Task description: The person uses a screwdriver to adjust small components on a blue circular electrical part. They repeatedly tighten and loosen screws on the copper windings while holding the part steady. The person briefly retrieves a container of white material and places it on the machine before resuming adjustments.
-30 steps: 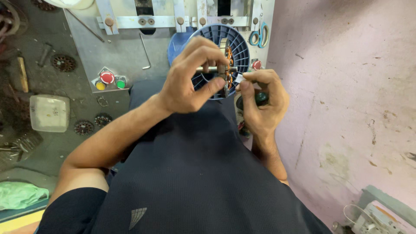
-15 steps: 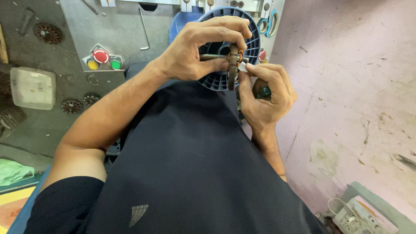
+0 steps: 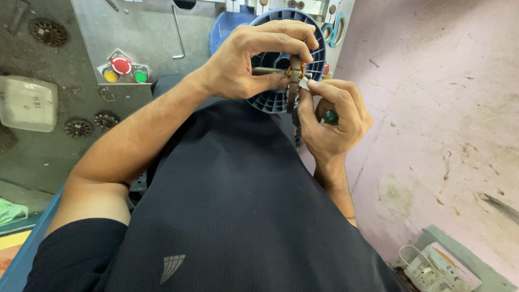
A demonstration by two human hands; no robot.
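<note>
A small motor rotor (image 3: 293, 75), a brownish disc of windings on a thin metal shaft, is held up in front of the chest, just before a round blue slotted basket (image 3: 319, 57). The shaft is gripped by the left hand (image 3: 248, 62), whose fingers curl over the top while the thumb presses from below, so the rotor is pinched firmly. The right hand (image 3: 332, 116) is closed as well: its thumb and forefinger are pinched on a small pale piece at the rotor's right face, and a dark green tool handle (image 3: 330, 116) seems to be tucked in the palm; what the piece is cannot be told.

The step in hand is judged to be fine work at the rotor's face. It is best done with the shaft kept steady and level by the left hand, and with light, exact pressure from the right fingertips so that the windings are not scraped.

Behind, a grey machine panel (image 3: 140, 32) with red, yellow and green buttons (image 3: 121, 65) is seen, and a pink wall (image 3: 432, 108) stands to the right.
</note>
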